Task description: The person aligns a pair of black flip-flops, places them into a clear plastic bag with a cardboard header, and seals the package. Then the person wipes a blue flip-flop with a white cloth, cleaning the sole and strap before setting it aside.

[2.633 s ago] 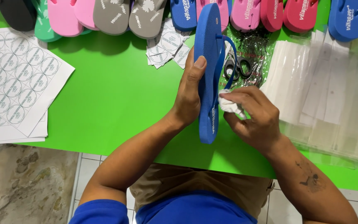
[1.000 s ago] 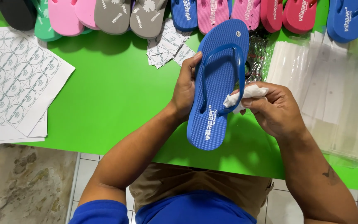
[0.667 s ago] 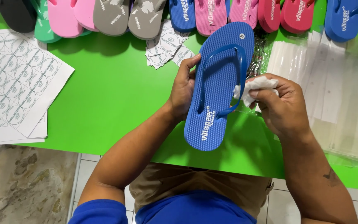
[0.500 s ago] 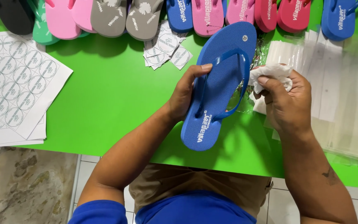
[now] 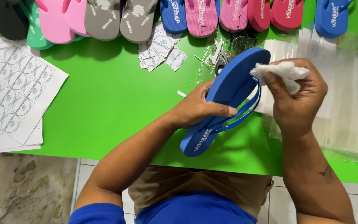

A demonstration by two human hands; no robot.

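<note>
My left hand [image 5: 197,108] grips a blue flip-flop [image 5: 233,79] by its middle and holds it tilted on edge above the green table [image 5: 104,99], the toe end pointing up and right. My right hand [image 5: 297,97] is closed on a crumpled white cloth [image 5: 281,71], which presses against the upper edge of the sandal near its toe. The blue strap [image 5: 245,114] hangs out toward my right hand.
A row of flip-flops, pink [image 5: 54,20], grey [image 5: 135,18], blue [image 5: 332,16] and red [image 5: 286,14], lines the far edge. Sheets of round stickers [image 5: 9,91] lie at the left, cut stickers [image 5: 160,49] further back, clear plastic bags [image 5: 344,99] at the right.
The sandal has rolled from footbed-up onto its edge and shifted right. My right hand with the cloth moved up from the strap area to the toe end.
</note>
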